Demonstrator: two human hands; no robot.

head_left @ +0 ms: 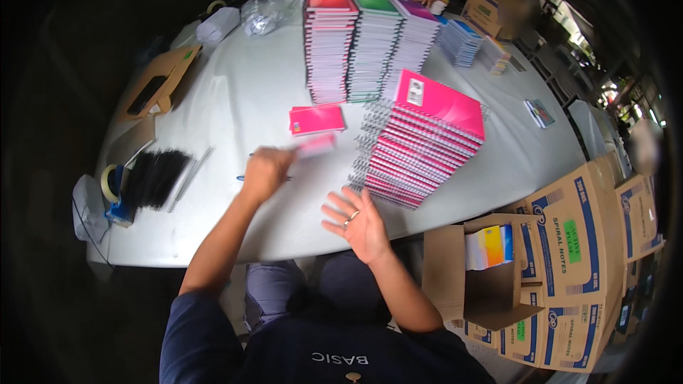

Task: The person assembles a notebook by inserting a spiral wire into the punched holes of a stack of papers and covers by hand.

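Left hand [265, 173] closed on a blurred pink notebook [315, 145], held just above the white surface [235, 85]. Right hand [359, 224] open, palm up, empty, beside the leaning stack of pink spiral notebooks [420, 149]. Another pink notebook [316, 119] lying flat just beyond the left hand. Better to square covers and spirals together, probably, and steady the leaning stack with the free hand.

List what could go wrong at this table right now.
1. The leaning stack of pink spiral notebooks is fanned out and tilted; a bump from the right hand beside it might topple it.
2. The left hand holds a blurred pink notebook by one end, so it might slip.
3. The three tall notebook stacks behind look unsteady if the white table is jolted.
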